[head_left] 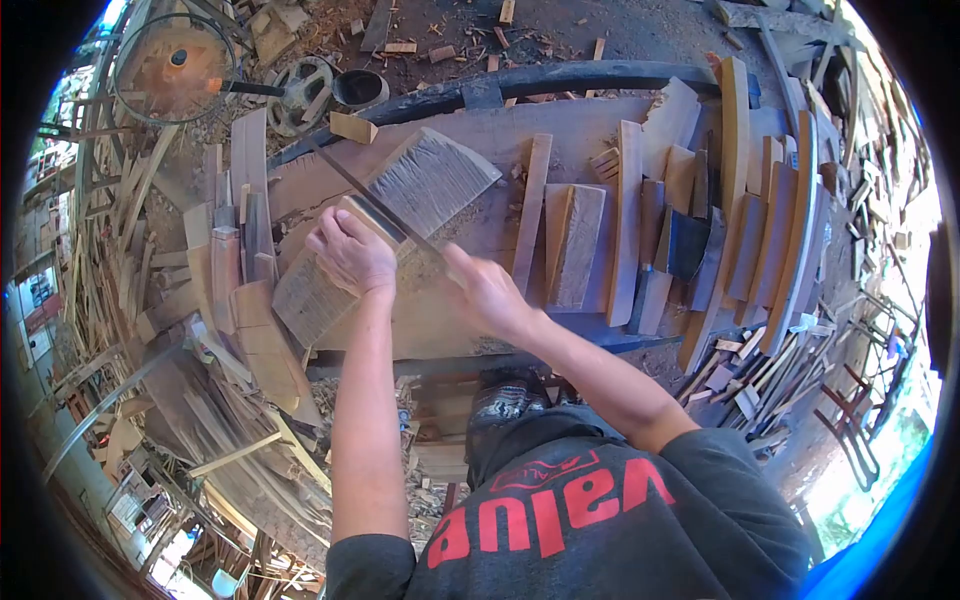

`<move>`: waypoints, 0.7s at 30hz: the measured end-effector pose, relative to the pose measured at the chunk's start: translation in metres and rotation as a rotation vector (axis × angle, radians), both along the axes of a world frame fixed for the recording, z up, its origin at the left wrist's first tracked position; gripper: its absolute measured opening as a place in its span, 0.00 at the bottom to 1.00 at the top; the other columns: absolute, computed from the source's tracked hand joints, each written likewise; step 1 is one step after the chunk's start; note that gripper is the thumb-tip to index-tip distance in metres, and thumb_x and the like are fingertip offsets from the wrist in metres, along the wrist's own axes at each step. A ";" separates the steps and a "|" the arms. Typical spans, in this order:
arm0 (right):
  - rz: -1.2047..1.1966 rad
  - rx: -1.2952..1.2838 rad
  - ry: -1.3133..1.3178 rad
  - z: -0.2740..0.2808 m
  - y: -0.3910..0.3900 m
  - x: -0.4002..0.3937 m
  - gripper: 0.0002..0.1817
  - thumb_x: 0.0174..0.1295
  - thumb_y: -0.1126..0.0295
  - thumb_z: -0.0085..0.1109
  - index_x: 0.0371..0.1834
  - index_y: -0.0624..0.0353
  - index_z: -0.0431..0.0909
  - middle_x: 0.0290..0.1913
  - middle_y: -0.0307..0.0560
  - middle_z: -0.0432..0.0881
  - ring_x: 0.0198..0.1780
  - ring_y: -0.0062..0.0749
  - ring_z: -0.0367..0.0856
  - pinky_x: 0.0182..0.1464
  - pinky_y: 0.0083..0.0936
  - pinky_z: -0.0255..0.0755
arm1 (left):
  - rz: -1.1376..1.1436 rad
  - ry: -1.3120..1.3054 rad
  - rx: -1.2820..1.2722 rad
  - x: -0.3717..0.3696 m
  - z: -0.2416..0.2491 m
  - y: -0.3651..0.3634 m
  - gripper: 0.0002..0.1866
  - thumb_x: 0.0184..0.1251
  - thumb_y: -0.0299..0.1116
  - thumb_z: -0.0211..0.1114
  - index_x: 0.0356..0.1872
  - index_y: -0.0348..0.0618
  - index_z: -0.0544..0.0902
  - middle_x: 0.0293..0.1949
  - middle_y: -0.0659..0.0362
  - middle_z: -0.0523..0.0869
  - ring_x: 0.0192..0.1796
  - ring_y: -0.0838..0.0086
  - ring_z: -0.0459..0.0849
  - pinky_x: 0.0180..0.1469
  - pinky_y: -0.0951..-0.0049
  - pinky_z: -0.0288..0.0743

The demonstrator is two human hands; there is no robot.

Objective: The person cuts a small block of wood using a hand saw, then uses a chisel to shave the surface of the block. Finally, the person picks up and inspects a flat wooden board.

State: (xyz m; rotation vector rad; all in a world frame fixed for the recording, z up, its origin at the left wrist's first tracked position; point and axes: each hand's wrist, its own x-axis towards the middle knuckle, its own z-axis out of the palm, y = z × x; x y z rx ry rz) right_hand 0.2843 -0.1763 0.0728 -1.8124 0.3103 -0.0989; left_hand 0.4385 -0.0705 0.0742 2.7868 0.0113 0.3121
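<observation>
My left hand [352, 250] is closed around a small wood block [370, 220] and presses it against a thick, rough-topped board [440, 172]. In my right hand [492, 295] is a long, narrow metal blade [345, 174], its handle mostly hidden by my fingers. The blade slants up and left, along the block's right edge, and its far end tapers past the board. The board lies diagonally on a broad wooden worktop [440, 335] in front of me. A short wood offcut [353, 127] sits close to the blade's tip.
Several wooden planks [625, 220] stand in a row at the right, beside a thick wood block [577, 250]. More boards [225, 275] lean at the left. A caged fan [175, 68] and a dark pot [360, 90] are at the far left; scraps litter the ground.
</observation>
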 end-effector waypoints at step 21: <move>0.036 0.057 -0.020 0.009 -0.009 0.016 0.13 0.63 0.76 0.59 0.44 0.62 0.64 0.28 0.67 0.77 0.35 0.72 0.74 0.33 0.48 0.69 | 0.057 0.025 0.011 0.003 0.004 -0.003 0.20 0.76 0.48 0.47 0.54 0.47 0.79 0.47 0.49 0.76 0.50 0.51 0.78 0.53 0.54 0.70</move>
